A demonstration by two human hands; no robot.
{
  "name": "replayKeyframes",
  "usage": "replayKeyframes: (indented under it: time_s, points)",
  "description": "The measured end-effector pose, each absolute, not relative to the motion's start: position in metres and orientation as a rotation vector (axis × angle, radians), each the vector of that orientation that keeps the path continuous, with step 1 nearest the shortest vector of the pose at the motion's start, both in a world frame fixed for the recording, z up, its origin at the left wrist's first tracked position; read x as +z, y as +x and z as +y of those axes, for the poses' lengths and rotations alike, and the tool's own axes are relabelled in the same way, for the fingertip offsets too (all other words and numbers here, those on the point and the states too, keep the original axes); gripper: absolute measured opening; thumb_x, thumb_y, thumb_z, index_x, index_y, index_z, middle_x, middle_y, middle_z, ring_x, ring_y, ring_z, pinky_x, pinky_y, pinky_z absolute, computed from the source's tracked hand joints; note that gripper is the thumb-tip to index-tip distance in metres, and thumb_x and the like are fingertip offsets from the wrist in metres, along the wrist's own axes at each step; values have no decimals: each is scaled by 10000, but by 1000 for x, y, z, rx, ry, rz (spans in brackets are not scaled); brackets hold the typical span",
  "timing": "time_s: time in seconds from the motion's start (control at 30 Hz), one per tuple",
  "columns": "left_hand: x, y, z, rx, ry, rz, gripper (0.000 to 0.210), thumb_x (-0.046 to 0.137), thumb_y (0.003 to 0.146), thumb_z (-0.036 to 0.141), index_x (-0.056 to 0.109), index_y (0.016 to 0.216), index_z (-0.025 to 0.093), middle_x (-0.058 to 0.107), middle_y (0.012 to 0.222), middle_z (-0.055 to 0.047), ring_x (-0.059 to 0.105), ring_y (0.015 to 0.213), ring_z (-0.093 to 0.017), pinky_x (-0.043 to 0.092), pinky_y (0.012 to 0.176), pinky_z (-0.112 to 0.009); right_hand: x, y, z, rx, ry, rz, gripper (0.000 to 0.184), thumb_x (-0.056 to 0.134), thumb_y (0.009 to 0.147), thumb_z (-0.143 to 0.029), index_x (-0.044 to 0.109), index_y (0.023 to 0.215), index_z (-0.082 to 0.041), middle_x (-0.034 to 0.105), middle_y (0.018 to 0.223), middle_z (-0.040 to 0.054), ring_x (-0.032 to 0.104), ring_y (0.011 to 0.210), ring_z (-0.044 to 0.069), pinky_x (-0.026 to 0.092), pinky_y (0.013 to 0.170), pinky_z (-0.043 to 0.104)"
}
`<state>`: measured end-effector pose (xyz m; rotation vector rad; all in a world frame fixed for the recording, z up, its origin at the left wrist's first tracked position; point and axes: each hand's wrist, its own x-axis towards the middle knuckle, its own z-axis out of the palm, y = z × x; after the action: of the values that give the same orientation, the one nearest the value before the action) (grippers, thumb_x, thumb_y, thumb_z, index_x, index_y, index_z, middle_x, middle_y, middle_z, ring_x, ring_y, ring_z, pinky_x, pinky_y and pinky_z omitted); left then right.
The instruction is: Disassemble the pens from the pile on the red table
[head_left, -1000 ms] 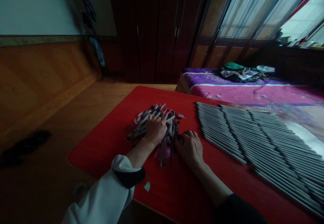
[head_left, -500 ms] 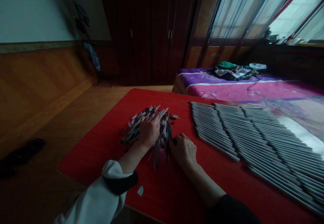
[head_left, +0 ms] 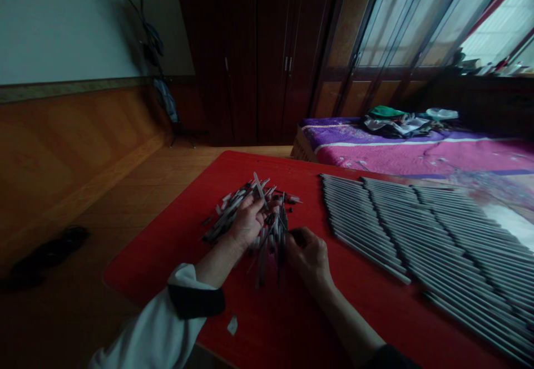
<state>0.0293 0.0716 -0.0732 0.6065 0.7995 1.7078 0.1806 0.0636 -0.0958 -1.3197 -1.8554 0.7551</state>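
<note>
My left hand (head_left: 247, 224) is over a loose heap of slim pen-like pieces (head_left: 225, 213), some pale and some black. Between its thumb and fingers is a pale thin tube (head_left: 258, 185), sticking up and away from me. At the heap's right edge, my right hand (head_left: 311, 255) is closed with its fingertips curled in beside dark thin pieces (head_left: 280, 235). What those fingertips pinch, if anything, is hidden. Further right lie long rows of grey pen-like sticks (head_left: 354, 219) with black ends, set side by side.
Everything lies on a red table (head_left: 175, 230). A small pale scrap (head_left: 232, 325) rests near its front edge. Beyond the table stands a bed (head_left: 400, 149) with folded clothes (head_left: 396, 121). A dark wardrobe (head_left: 267, 52) and a coat stand (head_left: 161, 74) are behind.
My left hand has turned palm-up and lifted a pale tube off the heap. My right hand stays by the heap's right edge. The whole view has shifted slightly.
</note>
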Motion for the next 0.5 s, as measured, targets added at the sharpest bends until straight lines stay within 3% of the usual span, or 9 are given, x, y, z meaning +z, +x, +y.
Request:
replayKeyframes:
  time_s: [0.2,0.5]
  points:
    - [-77,30,70,1728,594,803,135,482,781,93,566,868,153,642,810,-27,641,815,-150,471,826,-330,-98,179,62,816,-1257,-1878,209,488,755,-322,625,700,-174,638,598,27,584,545,157,407,508,229]
    - [-78,36,68,1679,550,740,107,489,792,83,566,855,122,659,815,-58,647,801,-166,483,815,-339,-97,178,64,841,-1335,-1883,212,493,733,-303,651,725,-161,664,634,53,613,586,179,433,547,246]
